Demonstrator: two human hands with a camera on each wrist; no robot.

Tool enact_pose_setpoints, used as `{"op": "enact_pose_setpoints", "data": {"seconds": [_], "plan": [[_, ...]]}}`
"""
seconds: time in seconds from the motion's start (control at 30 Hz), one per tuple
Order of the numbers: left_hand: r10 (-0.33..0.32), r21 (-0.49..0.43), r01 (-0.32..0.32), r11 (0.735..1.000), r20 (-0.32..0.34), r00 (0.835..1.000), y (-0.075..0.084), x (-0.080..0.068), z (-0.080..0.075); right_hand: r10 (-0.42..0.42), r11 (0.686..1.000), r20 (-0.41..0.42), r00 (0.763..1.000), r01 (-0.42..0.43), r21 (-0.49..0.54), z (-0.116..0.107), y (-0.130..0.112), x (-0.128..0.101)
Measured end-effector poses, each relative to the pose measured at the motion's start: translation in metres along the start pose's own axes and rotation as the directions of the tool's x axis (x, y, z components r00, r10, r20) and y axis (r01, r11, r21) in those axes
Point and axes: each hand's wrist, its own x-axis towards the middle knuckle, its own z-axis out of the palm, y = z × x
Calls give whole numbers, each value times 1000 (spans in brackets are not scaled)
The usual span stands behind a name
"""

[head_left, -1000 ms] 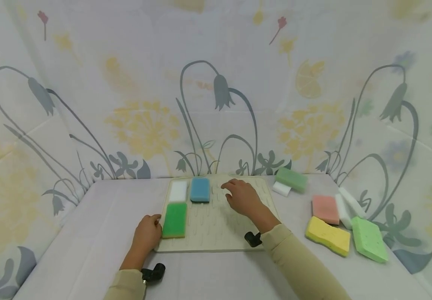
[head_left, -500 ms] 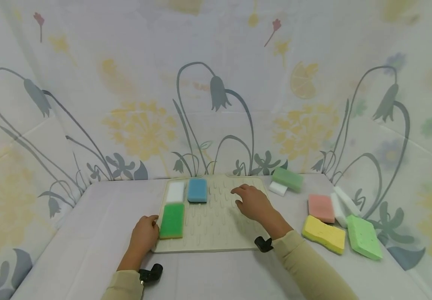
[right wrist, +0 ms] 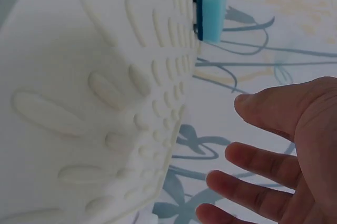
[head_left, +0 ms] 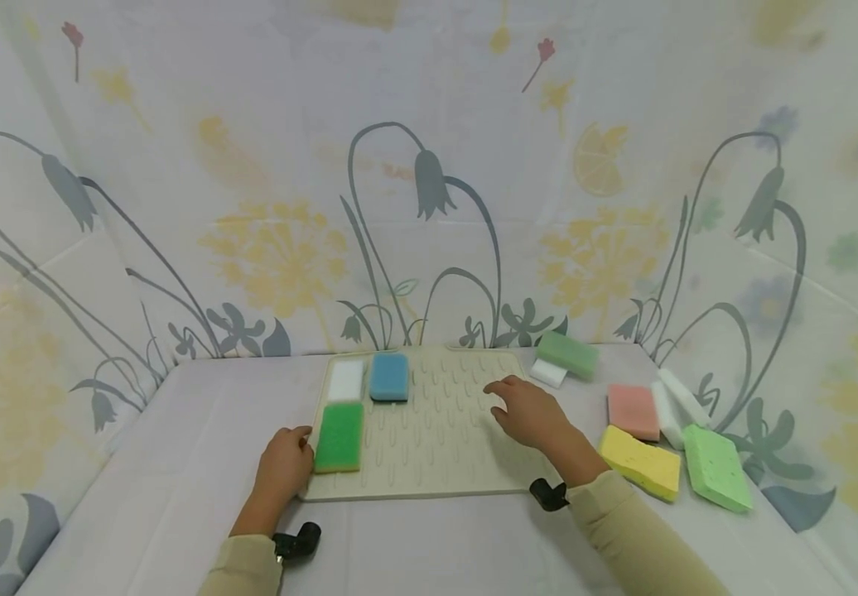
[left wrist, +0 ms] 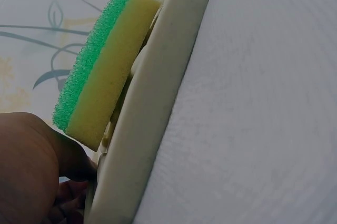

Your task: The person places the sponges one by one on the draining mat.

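On the white tabletop [head_left: 175, 463] the landmark is the cream ribbed mat [head_left: 436, 447], and nearest the camera the left hand [head_left: 283, 468] rests at the mat's near-left corner, its fingers loosely curled against the rim beside the bright green sponge [head_left: 339, 436]; the left wrist view shows that sponge [left wrist: 100, 71] lying on the mat's edge just above the hand, but I cannot tell whether the fingers truly grip the rim. A little farther in, the right hand [head_left: 533, 411] hovers over the mat's right half with fingers spread and relaxed, holding nothing, as the right wrist view confirms. Right of the mat lie the yellow sponge [head_left: 639, 473] and light green sponge [head_left: 716, 468], then the pink sponge [head_left: 633, 411]. At the mat's far-left corner sit the white sponge [head_left: 344, 380] and blue sponge [head_left: 389, 377], close together. In my judgement, a tug by the left hand could shift the mat and slide the bright green sponge off its edge, since it lies right at the rim. The mat's middle and right half are bare, leaving free room there, while the flowered curtain [head_left: 429, 165] closes in tightly behind the mat's far edge.
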Motion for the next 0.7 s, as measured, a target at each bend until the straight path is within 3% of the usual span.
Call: {"op": "enact_pose_setpoints", "data": {"seconds": [0.7], "plan": [[-13, -5, 13, 1000, 0, 1000, 2, -1, -1, 106, 994, 60, 993, -104, -46, -8, 56, -37]]}}
